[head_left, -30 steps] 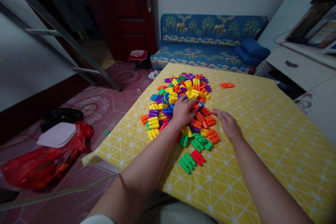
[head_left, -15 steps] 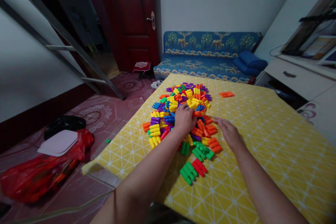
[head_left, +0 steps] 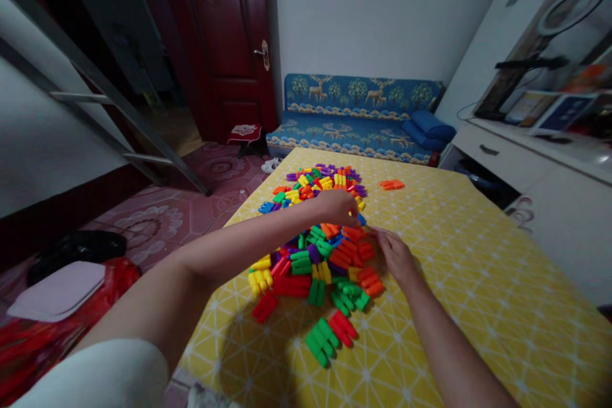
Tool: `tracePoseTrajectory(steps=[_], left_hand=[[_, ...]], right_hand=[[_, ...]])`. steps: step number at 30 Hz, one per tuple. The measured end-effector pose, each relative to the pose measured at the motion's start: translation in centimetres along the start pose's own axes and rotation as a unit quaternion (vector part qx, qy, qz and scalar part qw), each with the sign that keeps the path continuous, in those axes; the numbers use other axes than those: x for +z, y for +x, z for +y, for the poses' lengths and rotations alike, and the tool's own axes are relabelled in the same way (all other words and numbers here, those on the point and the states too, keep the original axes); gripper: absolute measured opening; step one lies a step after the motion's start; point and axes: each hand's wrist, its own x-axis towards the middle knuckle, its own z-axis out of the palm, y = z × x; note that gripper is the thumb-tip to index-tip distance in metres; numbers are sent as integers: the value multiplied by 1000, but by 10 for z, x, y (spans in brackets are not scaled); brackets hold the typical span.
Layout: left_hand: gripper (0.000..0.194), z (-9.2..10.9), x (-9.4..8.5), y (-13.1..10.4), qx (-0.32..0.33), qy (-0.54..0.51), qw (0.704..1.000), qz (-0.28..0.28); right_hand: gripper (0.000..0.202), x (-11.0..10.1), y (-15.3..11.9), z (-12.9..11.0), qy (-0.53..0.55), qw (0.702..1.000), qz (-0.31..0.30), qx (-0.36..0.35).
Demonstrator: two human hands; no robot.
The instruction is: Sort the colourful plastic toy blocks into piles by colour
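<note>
A heap of plastic building blocks (head_left: pixel 301 262), shaped like joined pegs in several colours, covers the left part of the table. My left hand (head_left: pixel 337 206) is over the middle of the heap, its fingers curled down beside a blue block (head_left: pixel 360 220); what they grip, if anything, is hidden. At the heap's right edge, my right hand (head_left: pixel 398 257) has its fingers stretched out close to the orange blocks (head_left: pixel 366 251). Nearer to me lie a green block (head_left: pixel 322 340) and a red block (head_left: pixel 343 327), side by side. Another red block (head_left: pixel 265 307) lies to their left.
A separate orange block (head_left: pixel 392 184) lies farther back on the yellow patterned tablecloth (head_left: pixel 459 287). Beyond the table stands a blue patterned sofa (head_left: pixel 354 121). White drawers (head_left: pixel 540 172) are on the right. A red plastic bag (head_left: pixel 71 319) is on the floor at left.
My left forearm has swung across the heap, its elbow now farther left, and the hand is turned toward the right. Blocks at the near left have come into sight. The view has shifted slightly.
</note>
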Motion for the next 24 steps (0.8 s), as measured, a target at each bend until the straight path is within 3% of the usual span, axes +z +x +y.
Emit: tracePoseTrajectory(steps=[3,7,12,17,21,24], left_hand=[[27,-1,12,-22,35,-19,994,104],[30,0,42,-51,79,-78,985,132],[47,-1,78,-65,56,-113,974,188],[35,0,91,-65,30,-121,969,211],[34,2,91,-65,27,-125,968,217],[34,1,94,-65,24,-136,965,225]], right_hand=[[45,-1,1,-2,-13,1000,-3,0],[39,1,0,-7,-2,1000,20,11],[35,9,9,-6,66,993,79,52],[40,35,64,-10,87,995,53,11],[46,61,116,-25,-43,998,34,-15],[44,73,139,-35,-86,996,25,-1]])
